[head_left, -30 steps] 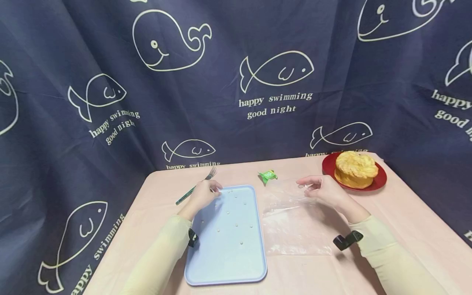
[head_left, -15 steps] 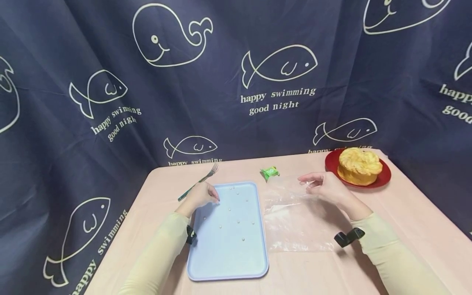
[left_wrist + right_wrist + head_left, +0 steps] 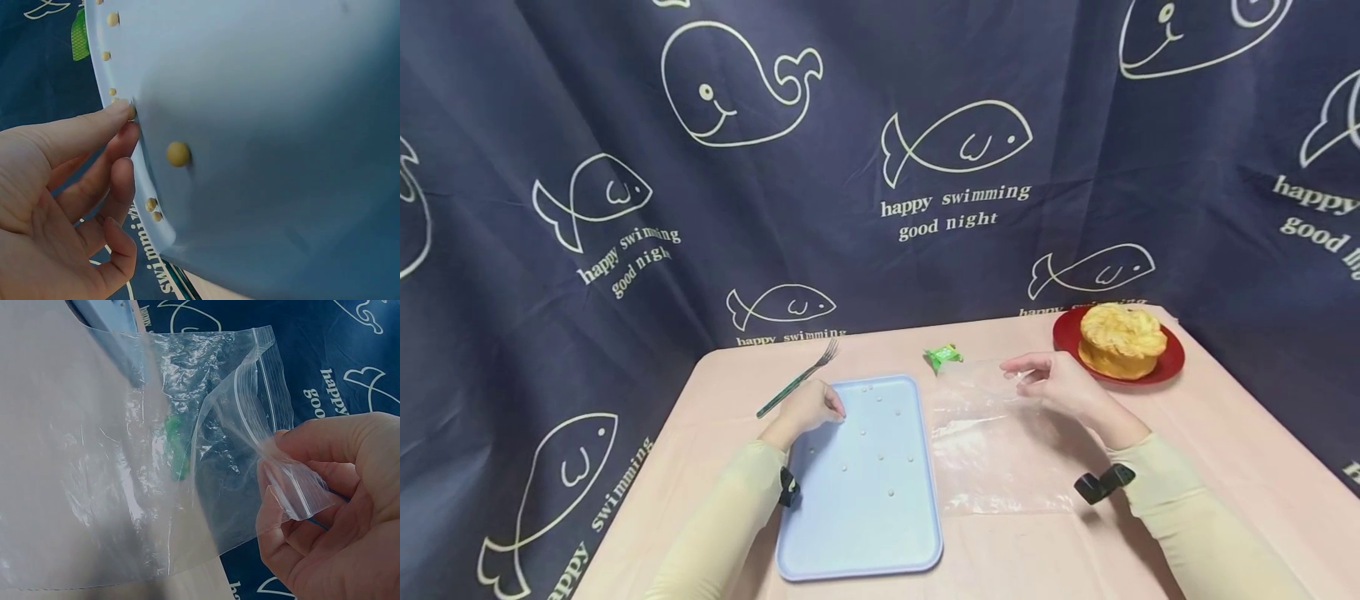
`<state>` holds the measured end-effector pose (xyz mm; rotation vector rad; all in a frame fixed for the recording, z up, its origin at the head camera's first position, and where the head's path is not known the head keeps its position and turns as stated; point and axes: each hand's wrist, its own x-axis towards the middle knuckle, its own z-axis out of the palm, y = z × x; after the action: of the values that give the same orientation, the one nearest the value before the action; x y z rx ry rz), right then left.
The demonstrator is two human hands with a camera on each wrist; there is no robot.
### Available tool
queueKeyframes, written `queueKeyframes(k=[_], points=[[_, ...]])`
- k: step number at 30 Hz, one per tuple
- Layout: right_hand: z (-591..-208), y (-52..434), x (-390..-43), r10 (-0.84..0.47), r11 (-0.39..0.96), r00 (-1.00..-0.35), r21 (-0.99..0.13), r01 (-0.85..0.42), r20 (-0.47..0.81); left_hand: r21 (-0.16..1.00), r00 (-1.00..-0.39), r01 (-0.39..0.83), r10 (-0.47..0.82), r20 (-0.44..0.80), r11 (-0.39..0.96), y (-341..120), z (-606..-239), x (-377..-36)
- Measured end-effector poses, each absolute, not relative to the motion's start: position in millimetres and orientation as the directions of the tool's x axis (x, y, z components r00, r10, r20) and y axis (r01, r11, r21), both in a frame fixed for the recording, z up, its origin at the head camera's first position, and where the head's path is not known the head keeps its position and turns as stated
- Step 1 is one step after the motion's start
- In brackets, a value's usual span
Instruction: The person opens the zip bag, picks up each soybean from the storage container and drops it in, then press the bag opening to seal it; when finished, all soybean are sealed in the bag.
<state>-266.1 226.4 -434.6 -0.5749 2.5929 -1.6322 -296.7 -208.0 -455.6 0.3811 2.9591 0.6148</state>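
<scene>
My left hand (image 3: 808,408) is over the upper left of a light blue tray (image 3: 857,533). In the left wrist view its thumb and forefinger pinch a small round yellowish bean (image 3: 132,112), mostly hidden by the thumb tip. Another such bean (image 3: 179,154) lies on the tray beside the fingers, and several more are scattered over it. At the right, my right hand (image 3: 1063,387) pinches the top edge of a clear zip bag (image 3: 206,444) between thumb and fingers. The bag's mouth gapes a little near the fingertips, and its body spreads over the table right of the tray.
A fork (image 3: 797,381) with a green handle lies left of the tray. Behind the bag sits a green wrapped candy (image 3: 943,356). A red plate (image 3: 1172,367) with a round golden bread (image 3: 1122,342) stands at the back right. A dark blue curtain (image 3: 850,208) hangs behind the table.
My left hand has come from the tray's top left corner down toward the near side, its fingertips now closed on a bean. The right hand keeps its hold on the bag.
</scene>
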Motion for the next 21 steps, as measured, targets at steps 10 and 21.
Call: queueKeyframes(k=[10, 21], points=[[-432.6, 225.6, -269.7, -0.313, 0.383, -0.933, -0.876, -0.294, 0.177, 0.477, -0.968, 0.205, 0.248, -0.029, 0.855, -208.4, -448.5, -293.3], [-428.3, 224.2, -266.4, -0.293, 0.395, -0.943, -0.879, -0.267, 0.155, 0.541, -0.955, 0.279, 0.289, 0.069, 0.793, -180.8, -421.3, -292.1]])
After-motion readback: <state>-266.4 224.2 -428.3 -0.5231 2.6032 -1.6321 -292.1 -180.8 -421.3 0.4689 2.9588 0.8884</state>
